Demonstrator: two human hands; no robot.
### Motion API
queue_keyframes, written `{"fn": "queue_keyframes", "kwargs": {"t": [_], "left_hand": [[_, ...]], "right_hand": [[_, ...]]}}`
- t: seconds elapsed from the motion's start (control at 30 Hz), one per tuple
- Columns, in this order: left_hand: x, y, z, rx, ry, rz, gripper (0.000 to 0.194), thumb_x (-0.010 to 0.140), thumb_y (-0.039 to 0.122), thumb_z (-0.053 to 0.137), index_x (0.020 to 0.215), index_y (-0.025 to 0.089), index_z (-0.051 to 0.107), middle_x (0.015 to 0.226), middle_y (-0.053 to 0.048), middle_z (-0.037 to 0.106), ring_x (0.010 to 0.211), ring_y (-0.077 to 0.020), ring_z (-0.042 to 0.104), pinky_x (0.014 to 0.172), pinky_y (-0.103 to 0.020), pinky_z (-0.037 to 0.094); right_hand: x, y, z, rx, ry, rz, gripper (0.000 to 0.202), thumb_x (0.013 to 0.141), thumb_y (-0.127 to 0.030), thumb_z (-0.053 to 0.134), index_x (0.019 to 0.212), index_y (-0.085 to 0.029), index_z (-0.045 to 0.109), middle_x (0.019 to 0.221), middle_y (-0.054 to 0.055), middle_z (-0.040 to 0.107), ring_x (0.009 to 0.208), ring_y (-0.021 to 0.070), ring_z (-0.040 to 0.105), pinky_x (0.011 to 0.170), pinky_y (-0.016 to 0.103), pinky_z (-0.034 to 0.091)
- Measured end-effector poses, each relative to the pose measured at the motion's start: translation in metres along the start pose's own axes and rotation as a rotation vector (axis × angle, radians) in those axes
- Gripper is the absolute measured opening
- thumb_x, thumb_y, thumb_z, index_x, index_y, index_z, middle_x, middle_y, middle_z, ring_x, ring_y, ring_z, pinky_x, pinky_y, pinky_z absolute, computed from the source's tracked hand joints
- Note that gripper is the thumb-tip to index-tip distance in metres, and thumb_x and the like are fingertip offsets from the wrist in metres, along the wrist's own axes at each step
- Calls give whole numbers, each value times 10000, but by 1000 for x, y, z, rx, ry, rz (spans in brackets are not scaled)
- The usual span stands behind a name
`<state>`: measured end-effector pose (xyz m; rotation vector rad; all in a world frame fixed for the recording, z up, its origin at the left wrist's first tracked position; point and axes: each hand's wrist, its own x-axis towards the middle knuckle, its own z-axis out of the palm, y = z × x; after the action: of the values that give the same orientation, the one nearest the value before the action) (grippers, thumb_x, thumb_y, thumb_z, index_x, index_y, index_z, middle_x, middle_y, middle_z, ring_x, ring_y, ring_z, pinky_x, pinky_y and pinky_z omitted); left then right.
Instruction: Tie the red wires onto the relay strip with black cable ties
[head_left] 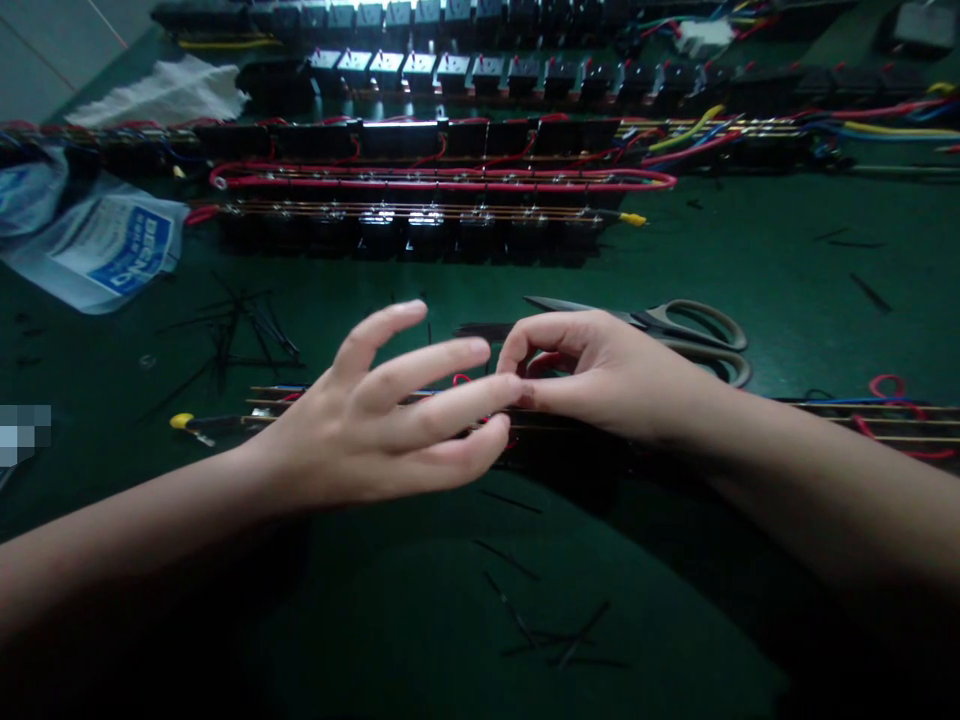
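My left hand (390, 420) is spread over a long wired strip (787, 418) with thin brass-coloured rods, its fingers apart and nothing held in them. Just to its right, my right hand (592, 375) has thumb and forefinger pinched together above the same strip; whatever is between the fingertips is too small to make out. The left fingertips reach the right hand's pinch. Red wire shows around and beneath the hands. Scissors (660, 318) lie behind my right hand, partly covered by it. A yellow-capped wire end (181, 422) sticks out at the strip's left.
Black cut ties lie scattered on the green table (787, 270), with a pile (240, 330) at left and more (562, 640) in front. Behind are rows of black wired modules (480, 230), a labelled plastic bag (120, 245) and a white cloth (169, 92).
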<state>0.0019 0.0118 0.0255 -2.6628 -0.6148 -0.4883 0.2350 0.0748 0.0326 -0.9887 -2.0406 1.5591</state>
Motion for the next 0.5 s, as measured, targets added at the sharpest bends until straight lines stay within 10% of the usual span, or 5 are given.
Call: {"fn": "queue_keyframes", "kwargs": {"t": [0.13, 0.5], "left_hand": [[1, 4, 2, -54, -30, 219, 312, 895, 196, 637, 1185, 311, 647, 1268, 34, 622, 1152, -162, 545, 1071, -398, 479], [7, 10, 0, -86, -72, 210, 225, 907, 138, 608, 1098, 229, 681, 1124, 14, 695, 1005, -157, 621, 960, -396, 529]], "right_hand": [[0, -2, 0, -37, -2, -8, 111, 766, -273, 724, 742, -180, 668, 691, -7, 648, 632, 138, 596, 568, 266, 446], [-1, -4, 1, -80, -10, -30, 74, 782, -230, 703, 754, -174, 663, 711, -7, 652, 651, 134, 601, 584, 260, 447]]}}
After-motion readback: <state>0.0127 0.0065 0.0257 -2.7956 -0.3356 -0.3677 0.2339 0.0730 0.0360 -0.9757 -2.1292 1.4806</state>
